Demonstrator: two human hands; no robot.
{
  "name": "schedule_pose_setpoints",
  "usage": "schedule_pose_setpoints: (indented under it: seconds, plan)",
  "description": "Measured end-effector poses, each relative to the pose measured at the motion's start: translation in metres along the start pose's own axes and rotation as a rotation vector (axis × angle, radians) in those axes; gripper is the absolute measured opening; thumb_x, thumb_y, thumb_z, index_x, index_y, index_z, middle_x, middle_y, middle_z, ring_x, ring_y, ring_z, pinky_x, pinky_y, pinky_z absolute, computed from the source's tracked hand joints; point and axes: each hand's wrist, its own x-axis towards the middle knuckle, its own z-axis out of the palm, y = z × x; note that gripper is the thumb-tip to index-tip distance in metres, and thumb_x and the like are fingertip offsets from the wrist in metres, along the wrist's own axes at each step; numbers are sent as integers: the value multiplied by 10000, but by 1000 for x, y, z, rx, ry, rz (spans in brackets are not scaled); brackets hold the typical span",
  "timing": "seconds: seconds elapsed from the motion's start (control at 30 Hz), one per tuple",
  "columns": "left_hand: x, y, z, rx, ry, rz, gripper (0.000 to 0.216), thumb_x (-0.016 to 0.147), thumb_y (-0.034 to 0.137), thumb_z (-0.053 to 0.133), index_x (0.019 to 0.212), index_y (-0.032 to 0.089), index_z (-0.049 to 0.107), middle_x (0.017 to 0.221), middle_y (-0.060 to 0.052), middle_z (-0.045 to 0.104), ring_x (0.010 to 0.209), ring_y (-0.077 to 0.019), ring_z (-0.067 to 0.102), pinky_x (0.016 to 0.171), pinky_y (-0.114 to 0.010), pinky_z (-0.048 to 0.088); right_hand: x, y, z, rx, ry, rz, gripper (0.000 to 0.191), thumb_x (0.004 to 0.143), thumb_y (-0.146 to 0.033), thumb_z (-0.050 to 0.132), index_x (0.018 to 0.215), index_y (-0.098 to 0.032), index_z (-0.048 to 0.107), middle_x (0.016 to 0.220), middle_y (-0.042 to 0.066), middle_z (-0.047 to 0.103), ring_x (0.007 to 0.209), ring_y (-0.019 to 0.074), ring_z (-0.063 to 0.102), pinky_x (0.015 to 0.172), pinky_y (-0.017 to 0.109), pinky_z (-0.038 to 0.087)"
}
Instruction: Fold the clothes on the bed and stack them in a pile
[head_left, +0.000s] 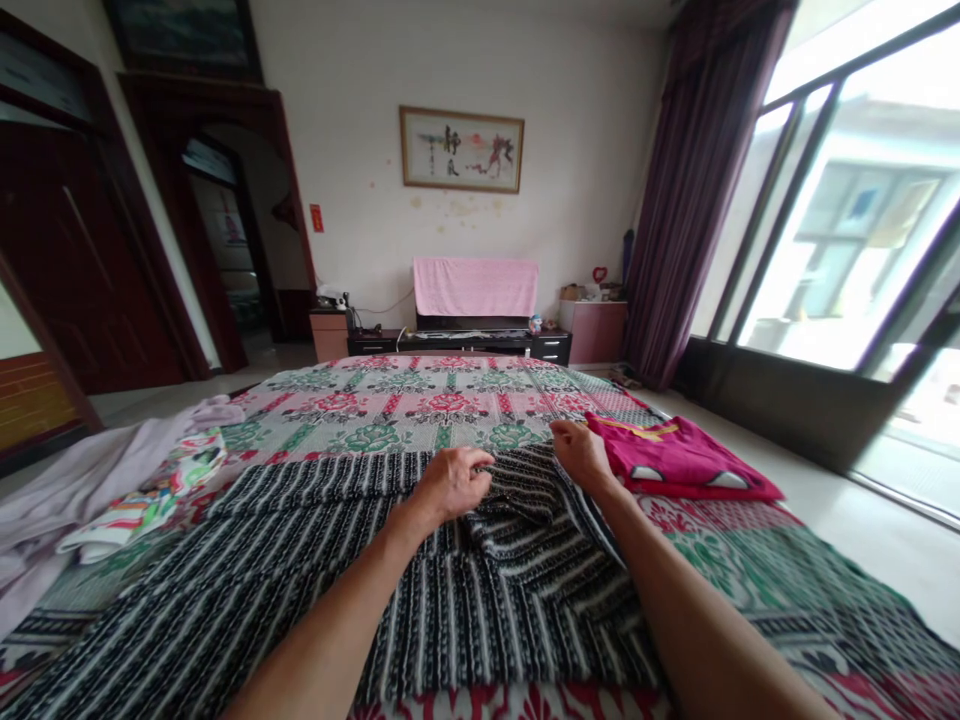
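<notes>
A black-and-white striped knit sweater (300, 560) lies spread over the bed, with one part folded inward on its right side. My left hand (454, 483) is closed at the sweater's upper middle, its fingers curled in on the knit. Further right, my right hand (583, 455) is closed around the upper edge of the folded part; its fingertips are partly hidden. Just beyond my right wrist rests a folded magenta garment (686, 460) with yellow trim.
A patterned red, green and white bed cover (420, 405) lies beneath everything. On the left are a pale pinkish cloth (112, 465) and a colourful printed garment (161, 495). Past the bed's far end stands a low black cabinet (551, 348) below a pink cloth (476, 287). Windows line the right.
</notes>
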Motion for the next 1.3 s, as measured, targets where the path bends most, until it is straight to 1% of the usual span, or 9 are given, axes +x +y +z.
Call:
schedule_pose_setpoints:
  seconds: [0.1, 0.17, 0.27, 0.37, 0.5, 0.9, 1.13, 1.2, 1.3]
  plan:
    - [1, -21, -10, 160, 51, -182, 254, 766, 208, 498, 900, 229, 712, 877, -31, 682, 812, -161, 608, 794, -259, 451, -3, -17, -1, 142, -3, -150, 270, 758, -155, 459, 887, -204, 691, 883, 22, 706, 830, 159, 628, 805, 248, 459]
    - [-2, -31, -11, 217, -2, -196, 241, 753, 219, 528, 916, 235, 705, 907, -42, 669, 865, -181, 604, 818, -278, 444, -8, -28, 3, 204, -101, -239, 238, 762, -198, 481, 875, -197, 691, 802, 11, 702, 744, 145, 620, 735, 230, 466]
    - [-7, -37, -6, 248, -102, -136, 245, 734, 221, 561, 938, 226, 697, 952, -66, 651, 940, -208, 589, 860, -303, 434, -21, -43, 10, 229, -301, -370, 217, 767, -219, 495, 854, -192, 692, 755, -1, 687, 667, 121, 596, 685, 213, 456]
    - [-9, -38, -1, 271, -115, -118, 227, 769, 199, 516, 902, 211, 699, 933, -76, 646, 946, -204, 586, 869, -299, 427, -32, -52, 16, 200, -426, -512, 223, 743, -195, 524, 890, -197, 691, 840, 10, 685, 716, 125, 597, 730, 230, 455]
    - [-8, -38, 1, 264, -56, -176, 247, 803, 177, 455, 887, 199, 686, 925, -76, 644, 920, -191, 592, 844, -287, 433, -36, -53, 17, 163, -492, -666, 293, 703, -161, 559, 957, -220, 691, 909, 23, 675, 876, 160, 593, 843, 273, 441]
    - [-6, -42, 3, 292, 38, -290, 275, 778, 143, 433, 911, 197, 669, 920, -57, 677, 894, -170, 604, 818, -247, 429, -33, -51, 17, 101, -556, -659, 350, 631, -86, 538, 899, -217, 719, 980, 38, 662, 913, 164, 595, 876, 270, 438]
    - [-5, -45, -3, 246, -60, -264, 264, 706, 163, 496, 806, 235, 729, 900, -48, 694, 877, -189, 615, 787, -262, 441, -32, -58, 18, 154, -472, -682, 328, 635, -53, 486, 834, -206, 697, 923, 29, 673, 902, 162, 589, 861, 278, 438]
    - [-3, -47, -5, 211, -26, -317, 287, 724, 158, 475, 831, 237, 730, 894, -47, 706, 869, -184, 621, 787, -259, 442, -33, -65, 18, 154, -444, -690, 338, 657, -57, 478, 883, -198, 686, 929, 37, 675, 914, 167, 589, 871, 287, 432]
    - [-1, -50, -8, 219, 94, -416, 319, 791, 183, 428, 943, 228, 704, 920, -64, 708, 886, -193, 624, 804, -277, 441, -38, -75, 18, 126, -463, -680, 298, 708, -93, 486, 920, -184, 676, 925, 50, 675, 891, 167, 598, 857, 285, 435]
